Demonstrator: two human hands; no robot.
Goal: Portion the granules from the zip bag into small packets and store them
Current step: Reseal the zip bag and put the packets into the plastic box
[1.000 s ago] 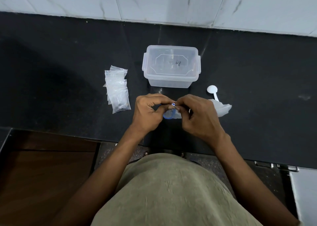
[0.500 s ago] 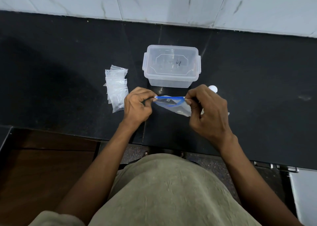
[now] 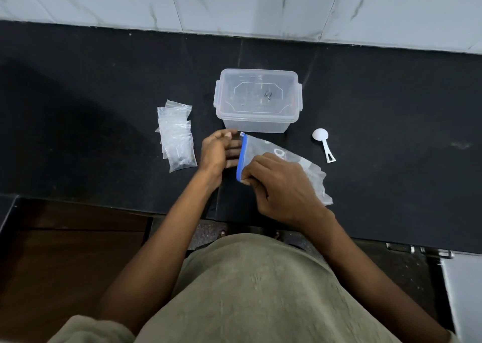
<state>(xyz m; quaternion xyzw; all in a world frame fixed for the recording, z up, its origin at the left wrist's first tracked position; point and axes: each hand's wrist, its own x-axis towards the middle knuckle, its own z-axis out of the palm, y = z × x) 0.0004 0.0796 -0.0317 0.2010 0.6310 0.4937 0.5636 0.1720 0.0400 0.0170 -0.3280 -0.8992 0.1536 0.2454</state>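
The clear zip bag (image 3: 294,160) with a blue zip strip lies flat on the black counter, zip edge pointing left. My right hand (image 3: 281,186) rests on top of it, its curled fingers pinching the bag's near corner just below the strip. My left hand (image 3: 220,151) sits just left of the strip with fingers stretched out, the fingertips touching the blue edge. A stack of small clear packets (image 3: 177,136) lies to the left of my left hand. I cannot make out the granules inside the bag.
A clear plastic box (image 3: 258,100) with its lid on stands just behind the hands. A white plastic scoop (image 3: 323,144) lies right of the bag. The counter (image 3: 391,134) ends at a tiled wall behind and at a front edge near my body.
The bag was stretched between both hands above the counter. Now it lies flat with its zip edge turned left, my left hand has released its pinch, and my right hand has shifted onto the bag.
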